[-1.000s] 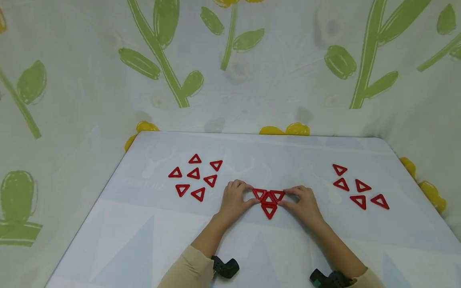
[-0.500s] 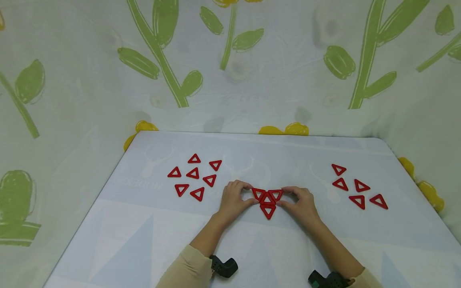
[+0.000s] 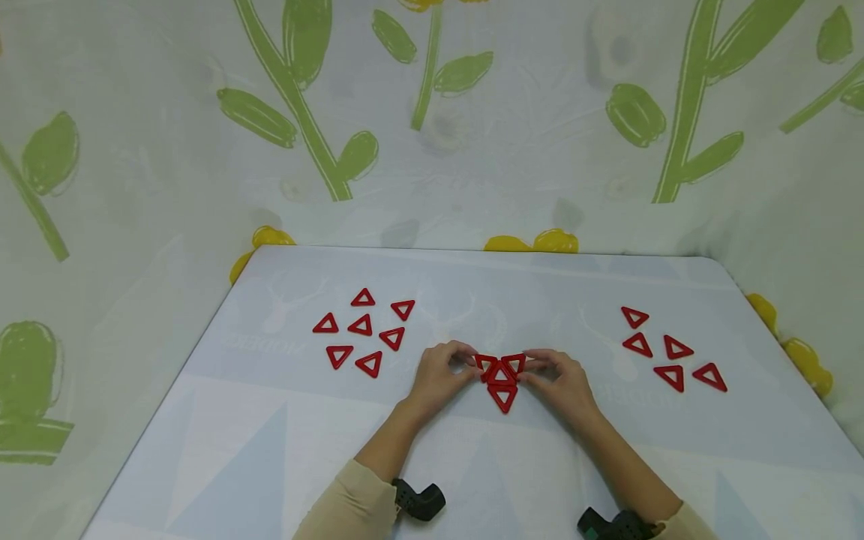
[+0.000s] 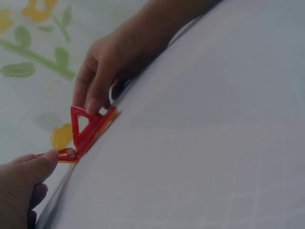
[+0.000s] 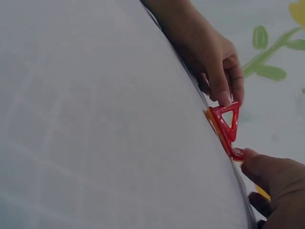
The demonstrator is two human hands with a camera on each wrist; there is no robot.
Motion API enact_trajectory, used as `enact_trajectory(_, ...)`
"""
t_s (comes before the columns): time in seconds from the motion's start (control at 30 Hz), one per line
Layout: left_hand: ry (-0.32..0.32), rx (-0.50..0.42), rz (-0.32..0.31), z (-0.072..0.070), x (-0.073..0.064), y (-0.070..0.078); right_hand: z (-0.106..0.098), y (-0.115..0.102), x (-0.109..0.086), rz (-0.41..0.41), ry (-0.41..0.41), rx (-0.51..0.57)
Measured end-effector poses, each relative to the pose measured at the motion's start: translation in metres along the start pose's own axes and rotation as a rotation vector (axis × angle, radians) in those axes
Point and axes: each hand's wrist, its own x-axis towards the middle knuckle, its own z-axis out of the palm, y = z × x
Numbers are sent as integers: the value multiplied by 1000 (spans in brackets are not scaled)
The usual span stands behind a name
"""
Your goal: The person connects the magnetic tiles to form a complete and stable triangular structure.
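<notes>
Four red triangular magnetic tiles lie joined at the table's middle: a centre tile (image 3: pixel 502 383) with one on each side. My left hand (image 3: pixel 440 373) pinches the left tile (image 3: pixel 485 357) between thumb and fingers. On the other side, my right hand (image 3: pixel 562 381) pinches the right tile (image 3: pixel 514 356). Both side tiles tilt up off the table along their inner edges. In the left wrist view, the tile (image 4: pixel 75 125) under the right hand stands raised. The near tile (image 3: pixel 502 388) lies flat, point toward me, with neither hand on it.
Several loose red triangles (image 3: pixel 361 332) lie flat on the left of the white table (image 3: pixel 432 465). More red triangles (image 3: pixel 670 368) are spread on the right. A patterned cloth (image 3: pixel 472 172) hangs behind the table's far edge.
Both side tiles have gone from flat to tilted upward, their outer edges drawn inward. Both hands have shifted slightly with them. The near tile and the loose triangles stay put.
</notes>
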Motion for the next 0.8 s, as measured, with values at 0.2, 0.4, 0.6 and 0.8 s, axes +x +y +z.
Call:
enact_trajectory(0.2,-2,-43,14,0,-1,3,0,-3,-1,29,-2,-49)
enact_trajectory(0.4,-7,-23,-1,1,-1,5,0,-4,0,25,-3,-50)
enact_trajectory(0.6,-23,2,17,2,-2,7,1,-3,0,-70,7,-76)
enact_trajectory(0.8,-32,55,61,1,-3,10,2,-2,0,-135,11,-92)
